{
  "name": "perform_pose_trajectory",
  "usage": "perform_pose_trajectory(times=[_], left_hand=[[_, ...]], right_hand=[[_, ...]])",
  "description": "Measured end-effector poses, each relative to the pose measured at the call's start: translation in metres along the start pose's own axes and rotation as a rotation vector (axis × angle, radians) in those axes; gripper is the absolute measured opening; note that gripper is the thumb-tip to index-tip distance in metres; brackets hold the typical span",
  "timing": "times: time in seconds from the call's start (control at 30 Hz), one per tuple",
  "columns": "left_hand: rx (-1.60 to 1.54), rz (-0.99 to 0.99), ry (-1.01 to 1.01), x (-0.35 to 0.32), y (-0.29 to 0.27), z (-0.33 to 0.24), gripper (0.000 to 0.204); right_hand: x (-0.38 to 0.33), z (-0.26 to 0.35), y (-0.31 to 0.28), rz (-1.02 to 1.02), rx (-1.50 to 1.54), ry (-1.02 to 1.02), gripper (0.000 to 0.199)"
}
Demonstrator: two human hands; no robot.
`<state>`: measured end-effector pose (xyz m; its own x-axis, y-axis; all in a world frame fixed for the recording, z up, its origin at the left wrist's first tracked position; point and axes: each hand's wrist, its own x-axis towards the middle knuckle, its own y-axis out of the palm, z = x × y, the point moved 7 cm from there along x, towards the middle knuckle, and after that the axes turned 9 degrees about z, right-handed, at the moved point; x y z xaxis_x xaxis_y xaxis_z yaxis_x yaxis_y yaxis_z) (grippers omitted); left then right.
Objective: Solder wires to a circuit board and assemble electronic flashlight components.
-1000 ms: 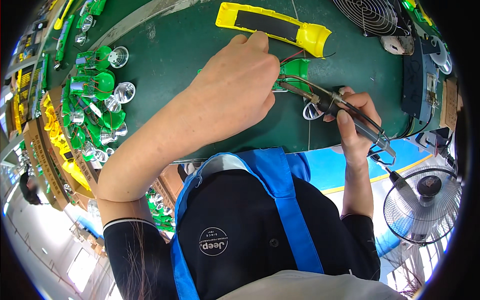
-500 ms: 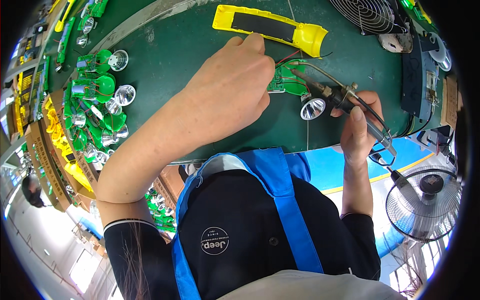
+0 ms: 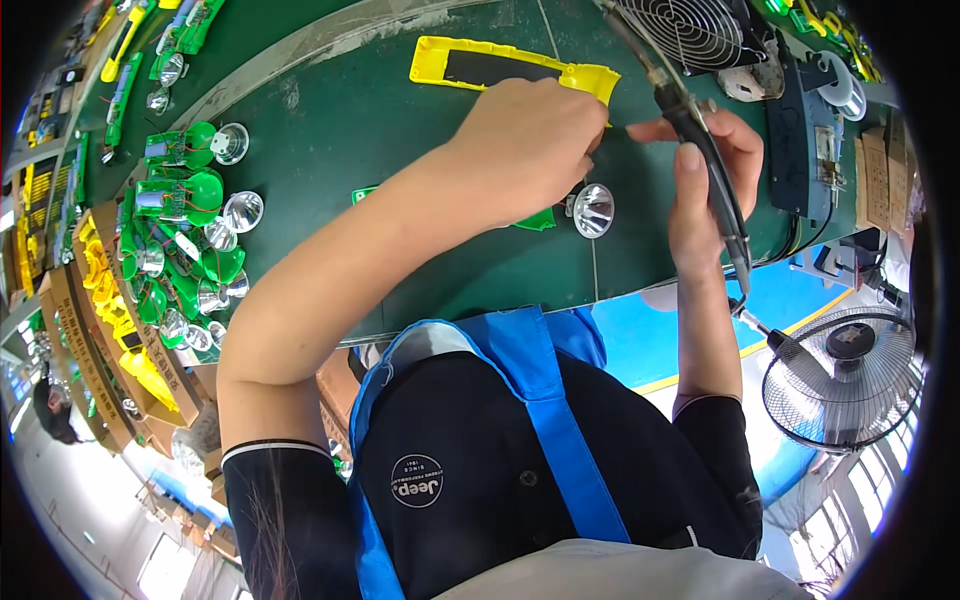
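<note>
Hand, right [image 3: 697, 207]: thumb and fingers gripping my iron [image 3: 712, 165], metal end aimed away from me, likely for safety.
Hand, left [image 3: 530, 145]: fingers curled; whether I pinch anything, I cannot tell.
Green shell [image 3: 543, 220]: partly hidden beneath that hand; glossy plastic.
Reflector [image 3: 594, 211]: beside it; mirror-bright cup.
Yellow shell [image 3: 432, 62]: beyond; dark-lined trough.

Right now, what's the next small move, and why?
Probably ease the left hand off the green housing before bringing the soldering iron to it: the hand hides most of that piece, and the right hand holds the iron angled toward the table's far side, so there seems room to uncover it first.
</note>
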<state>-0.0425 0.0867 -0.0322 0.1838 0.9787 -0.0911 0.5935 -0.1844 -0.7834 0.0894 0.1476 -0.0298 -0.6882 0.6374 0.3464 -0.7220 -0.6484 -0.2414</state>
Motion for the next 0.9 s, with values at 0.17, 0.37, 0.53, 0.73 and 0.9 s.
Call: perform_pose_trajectory(times=[0.17, 0.37, 0.53, 0.73, 0.9], left_hand=[[-0.449, -0.096, -0.098, -0.017, -0.015, 0.025, 0.013], [-0.966, -0.15, -0.352, -0.054, -0.023, 0.064, 0.018], [-1.069, -0.005, -0.389, -0.058, -0.014, 0.062, 0.021], [-0.944, -0.008, -0.317, -0.056, -0.011, 0.066, 0.017], [-0.41, 0.031, -0.297, -0.045, -0.026, 0.065, 0.009]], right_hand=[[0.018, 0.003, 0.013, -0.003, -0.099, -0.078, 0.028], [0.028, -0.028, 0.042, 0.275, -0.18, -0.136, 0.03], [-0.01, -0.016, 0.017, 0.28, -0.085, -0.149, 0.03], [-0.016, -0.009, -0.002, 0.003, 0.034, 0.114, 0.03], [-0.013, -0.035, -0.004, 0.056, 0.323, 0.467, 0.025]])
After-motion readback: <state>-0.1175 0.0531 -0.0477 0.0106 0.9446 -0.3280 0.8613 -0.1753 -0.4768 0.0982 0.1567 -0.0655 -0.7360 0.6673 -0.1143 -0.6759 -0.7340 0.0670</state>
